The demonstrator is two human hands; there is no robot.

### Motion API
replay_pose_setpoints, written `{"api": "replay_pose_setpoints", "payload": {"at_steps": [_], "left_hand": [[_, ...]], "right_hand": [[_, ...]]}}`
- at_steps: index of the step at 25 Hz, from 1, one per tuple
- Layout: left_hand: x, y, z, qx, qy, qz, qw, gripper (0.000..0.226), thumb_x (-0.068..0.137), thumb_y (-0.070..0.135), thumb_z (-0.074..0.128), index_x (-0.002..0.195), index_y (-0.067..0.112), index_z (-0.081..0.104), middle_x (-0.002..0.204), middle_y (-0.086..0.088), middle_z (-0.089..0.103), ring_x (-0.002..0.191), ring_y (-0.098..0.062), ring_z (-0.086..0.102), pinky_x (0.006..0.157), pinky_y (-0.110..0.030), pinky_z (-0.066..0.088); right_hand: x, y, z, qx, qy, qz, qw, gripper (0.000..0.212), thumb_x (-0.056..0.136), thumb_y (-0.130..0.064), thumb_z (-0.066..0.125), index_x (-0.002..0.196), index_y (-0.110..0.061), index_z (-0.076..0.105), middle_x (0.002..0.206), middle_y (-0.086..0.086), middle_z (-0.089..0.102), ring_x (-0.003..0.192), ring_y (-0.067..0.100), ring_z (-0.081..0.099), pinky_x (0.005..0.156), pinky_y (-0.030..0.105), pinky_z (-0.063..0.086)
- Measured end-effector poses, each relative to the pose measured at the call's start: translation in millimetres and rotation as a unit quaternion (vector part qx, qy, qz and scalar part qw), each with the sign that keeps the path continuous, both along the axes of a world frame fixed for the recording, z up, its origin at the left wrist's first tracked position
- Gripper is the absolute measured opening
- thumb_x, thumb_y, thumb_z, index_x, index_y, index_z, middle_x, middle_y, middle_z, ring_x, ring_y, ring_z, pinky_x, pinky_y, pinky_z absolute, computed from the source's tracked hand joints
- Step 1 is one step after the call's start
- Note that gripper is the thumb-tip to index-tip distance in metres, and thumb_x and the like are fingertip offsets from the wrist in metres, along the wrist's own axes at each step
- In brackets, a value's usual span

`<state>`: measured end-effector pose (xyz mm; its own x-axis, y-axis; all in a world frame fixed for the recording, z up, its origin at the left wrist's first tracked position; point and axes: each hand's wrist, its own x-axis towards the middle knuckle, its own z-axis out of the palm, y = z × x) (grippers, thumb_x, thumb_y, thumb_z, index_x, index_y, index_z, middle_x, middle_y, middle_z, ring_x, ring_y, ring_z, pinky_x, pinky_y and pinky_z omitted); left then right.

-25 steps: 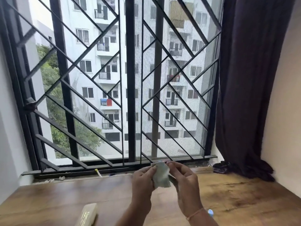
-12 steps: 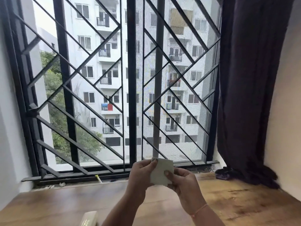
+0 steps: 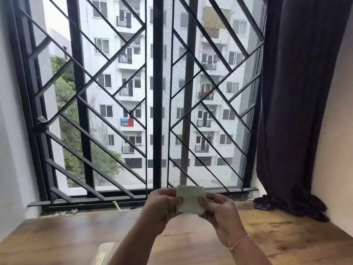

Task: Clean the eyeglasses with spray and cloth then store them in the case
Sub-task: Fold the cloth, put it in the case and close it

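Observation:
A small pale green cleaning cloth [image 3: 190, 199], folded into a flat square, is held up in front of the window. My left hand [image 3: 162, 204] pinches its left edge and my right hand [image 3: 219, 213] pinches its right edge. A cream-coloured case [image 3: 103, 254] lies on the wooden table [image 3: 66, 236] at the bottom edge, partly behind my left forearm. The eyeglasses and the spray bottle are out of view.
A black window grille [image 3: 154, 104] fills the back, with a sill just behind the table. A dark curtain [image 3: 292, 111] hangs at the right and bunches onto the table's far right corner. A small white-and-yellow stick [image 3: 116, 205] lies on the sill.
Both hands have lifted the cloth a little and spread it into a flat square. The view has tilted up, so the case shows less and the blue-capped item by my right wrist has left view.

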<state>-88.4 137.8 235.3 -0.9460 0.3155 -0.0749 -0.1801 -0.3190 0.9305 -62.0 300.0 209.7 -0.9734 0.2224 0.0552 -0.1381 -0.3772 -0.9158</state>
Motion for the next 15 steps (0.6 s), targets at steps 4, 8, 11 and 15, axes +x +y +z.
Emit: {"api": "replay_pose_setpoints", "payload": {"at_steps": [4,8,11,15], "left_hand": [[6,-4,13,0.011,0.093,0.012,0.996,0.030,0.074,-0.027,0.044,0.068,-0.007,0.066,0.087,-0.021,0.072,0.075,-0.032,0.070,0.064,-0.038,0.060],[9,-5,9,0.004,0.112,0.028,0.993,0.035,0.074,-0.025,0.048,0.059,-0.001,0.068,0.085,-0.024,0.071,0.075,-0.033,0.068,0.069,-0.037,0.059],[11,-5,7,-0.006,0.111,0.031,0.993,0.031,0.076,-0.023,0.049,0.066,-0.002,0.070,0.076,-0.021,0.069,0.067,-0.027,0.067,0.064,-0.030,0.059],[14,-3,4,0.022,0.090,0.031,0.995,0.028,0.078,-0.022,0.041,0.076,-0.012,0.067,0.073,-0.024,0.065,0.062,-0.024,0.066,0.058,-0.025,0.057]], "right_hand": [[3,6,10,0.008,0.080,-0.005,0.997,0.042,0.073,0.026,0.044,0.059,-0.002,0.071,0.063,0.014,0.070,0.058,0.020,0.066,0.048,0.023,0.053],[7,4,13,-0.001,0.095,0.013,0.995,0.039,0.074,0.025,0.045,0.059,-0.001,0.070,0.062,0.013,0.069,0.059,0.021,0.066,0.050,0.025,0.054],[11,4,11,-0.002,0.095,0.025,0.995,0.043,0.074,0.027,0.040,0.058,0.000,0.070,0.061,0.014,0.069,0.060,0.021,0.067,0.052,0.025,0.055],[13,3,11,-0.009,0.086,0.015,0.996,0.043,0.075,0.025,0.037,0.059,0.002,0.070,0.062,0.015,0.068,0.059,0.020,0.067,0.053,0.023,0.055]]}}
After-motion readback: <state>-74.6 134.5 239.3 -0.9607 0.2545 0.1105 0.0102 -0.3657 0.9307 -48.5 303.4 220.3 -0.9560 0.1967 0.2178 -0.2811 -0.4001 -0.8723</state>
